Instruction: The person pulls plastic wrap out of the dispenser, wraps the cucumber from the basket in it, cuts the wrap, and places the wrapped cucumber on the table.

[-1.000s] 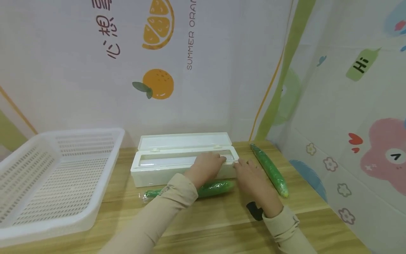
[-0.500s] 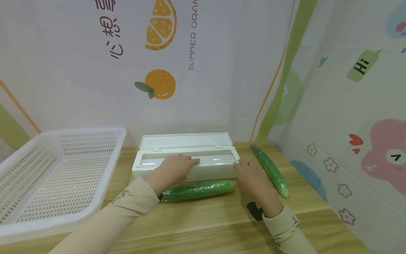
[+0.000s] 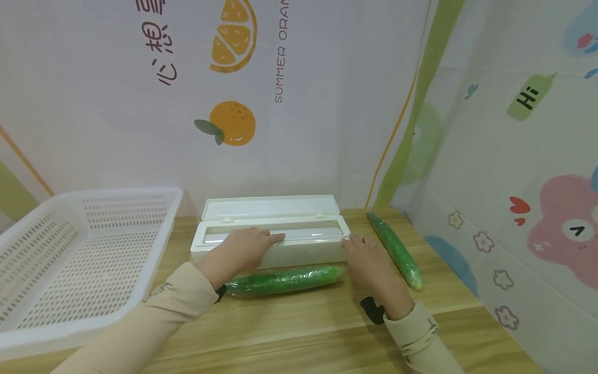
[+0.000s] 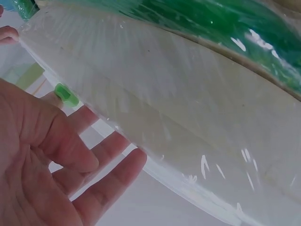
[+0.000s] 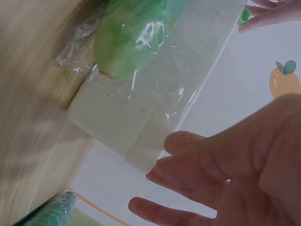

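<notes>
A white cling film dispenser (image 3: 299, 253) sits against the backdrop with its lid raised and a white roll inside. Its front is covered by clear film that shows glare in both wrist views. My left hand (image 3: 243, 249) reaches over the front edge with fingers extended, one fingertip beside the small green slider (image 4: 67, 95). At the dispenser's right front corner my right hand (image 3: 371, 262) holds on with thumb and forefinger; whether film is caught there too I cannot tell. A cucumber (image 3: 285, 281) under clear plastic lies in front, its left end hidden by my left wrist.
Another wrapped cucumber (image 3: 397, 252) lies slanted on the right of the wooden table (image 3: 299, 332). A white perforated basket (image 3: 154, 270) stands at the left. Behind and to the right hang printed cloth walls (image 3: 308, 145).
My left hand has moved left along the dispenser's front edge, from near its right end to left of its middle. My right hand stays at the corner.
</notes>
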Demonstrator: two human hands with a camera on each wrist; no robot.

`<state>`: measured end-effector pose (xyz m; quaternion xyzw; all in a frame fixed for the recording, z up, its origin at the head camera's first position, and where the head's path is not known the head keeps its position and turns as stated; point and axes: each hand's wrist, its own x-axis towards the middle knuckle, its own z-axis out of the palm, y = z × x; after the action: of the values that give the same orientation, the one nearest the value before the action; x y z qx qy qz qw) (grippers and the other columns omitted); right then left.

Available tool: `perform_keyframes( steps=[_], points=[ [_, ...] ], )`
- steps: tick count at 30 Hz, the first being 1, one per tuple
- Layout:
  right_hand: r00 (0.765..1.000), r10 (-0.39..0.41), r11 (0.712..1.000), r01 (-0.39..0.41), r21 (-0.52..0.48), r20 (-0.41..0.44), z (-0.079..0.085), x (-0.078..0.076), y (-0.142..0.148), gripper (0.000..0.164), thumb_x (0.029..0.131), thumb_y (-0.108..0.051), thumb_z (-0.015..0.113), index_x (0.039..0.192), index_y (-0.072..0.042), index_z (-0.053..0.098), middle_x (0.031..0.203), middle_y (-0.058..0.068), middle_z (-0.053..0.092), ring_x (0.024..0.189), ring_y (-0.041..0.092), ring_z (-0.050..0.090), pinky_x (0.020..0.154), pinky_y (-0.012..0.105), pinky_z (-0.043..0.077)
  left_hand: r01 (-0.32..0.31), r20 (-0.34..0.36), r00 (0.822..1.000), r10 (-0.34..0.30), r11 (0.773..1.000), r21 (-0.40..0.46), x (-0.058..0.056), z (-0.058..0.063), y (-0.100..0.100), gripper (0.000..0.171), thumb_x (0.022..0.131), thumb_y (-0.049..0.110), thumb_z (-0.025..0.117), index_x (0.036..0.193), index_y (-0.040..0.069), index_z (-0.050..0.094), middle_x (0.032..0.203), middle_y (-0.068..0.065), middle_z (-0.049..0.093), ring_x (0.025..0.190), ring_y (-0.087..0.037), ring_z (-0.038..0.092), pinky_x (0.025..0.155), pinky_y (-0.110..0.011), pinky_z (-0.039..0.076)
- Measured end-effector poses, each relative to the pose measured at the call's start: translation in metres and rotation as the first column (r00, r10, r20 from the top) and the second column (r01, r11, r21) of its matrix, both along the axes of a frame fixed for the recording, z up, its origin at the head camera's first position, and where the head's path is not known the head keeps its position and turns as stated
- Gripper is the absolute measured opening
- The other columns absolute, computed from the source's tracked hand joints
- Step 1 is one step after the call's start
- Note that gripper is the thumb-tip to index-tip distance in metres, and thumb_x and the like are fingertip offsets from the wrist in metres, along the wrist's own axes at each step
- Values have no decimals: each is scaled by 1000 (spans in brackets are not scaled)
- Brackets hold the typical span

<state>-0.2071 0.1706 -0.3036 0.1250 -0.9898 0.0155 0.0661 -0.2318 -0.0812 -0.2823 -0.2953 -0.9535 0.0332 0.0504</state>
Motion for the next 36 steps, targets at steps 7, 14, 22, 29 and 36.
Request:
perform_keyframes(
  steps=[7,14,22,29,36],
  points=[
    [1000,1,1000,-1,0,-2,0,0,-3,36,92,-6,50,128,-5,50,132,15,48,120,38,43,94,58,39,-12,5,1000,12,1000,11,4,3,-7,63,77,-10,57,133,18,51,100,-8,65,84,-25,62,47,-29,44],
    [1000,3,1000,-3,3,-7,0,0,-5,36,91,-7,52,127,-5,51,128,14,50,116,36,45,91,56,41,-41,11,999,42,999,-11,10,6,-28,58,79,-10,53,132,15,52,109,-10,64,88,-26,63,51,-31,47],
    [1000,-12,1000,11,12,14,2,0,-3,38,90,-8,54,128,-4,50,129,15,49,118,38,44,93,56,41,-135,62,989,137,990,-36,22,12,-83,61,76,-8,56,131,18,53,117,-17,61,73,-19,56,43,-26,37],
    [1000,-4,1000,4,-15,14,3,1,0,40,89,-7,53,129,-3,49,131,17,48,120,40,43,94,59,39,-160,11,987,161,984,-76,27,16,-101,57,75,-7,56,126,18,58,106,-10,63,79,-23,57,45,-29,38],
    [1000,2,999,-2,-34,3,1,0,1,41,88,-8,56,128,-3,50,133,17,47,121,40,43,95,60,38,-251,82,960,267,954,-165,28,27,-99,48,82,-1,53,127,15,57,117,-18,59,81,-24,57,50,-34,43]
  ],
)
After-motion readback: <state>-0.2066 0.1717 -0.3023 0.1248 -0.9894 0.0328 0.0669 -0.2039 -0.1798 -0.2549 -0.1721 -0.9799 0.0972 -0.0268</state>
